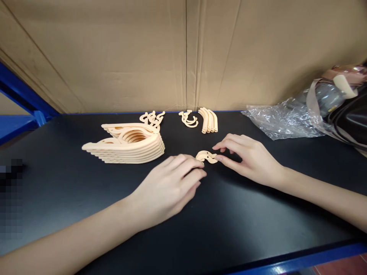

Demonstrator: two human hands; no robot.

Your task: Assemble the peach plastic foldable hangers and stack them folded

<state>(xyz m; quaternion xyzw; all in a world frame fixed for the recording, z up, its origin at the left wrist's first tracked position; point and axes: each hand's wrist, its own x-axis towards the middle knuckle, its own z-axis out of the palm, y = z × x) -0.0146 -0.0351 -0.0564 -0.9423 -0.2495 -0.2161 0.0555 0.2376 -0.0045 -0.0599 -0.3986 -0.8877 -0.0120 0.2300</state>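
Observation:
Small beige curved pieces (207,156) with dark holes lie on the black tabletop between my hands. At their left edge, my left hand (174,183) is palm down with its fingers stretched out and a little apart; its thumb is hidden. My right hand (248,158) is on the other side, thumb and fingers apart, with the thumb tip close to or touching the pieces' right end. Left of my hands stands a stack of beige clothes hanger parts (129,147), rounded at one end and forked.
Behind the stack is a heap of beige hooks (152,119). More hooks (189,119) and a row of curved beige bars (208,120) lie farther right. Clear plastic wrap (283,118) and a dark bag (349,118) occupy the right back. Cardboard (129,57) walls the rear; a blue frame post (25,91) stands left.

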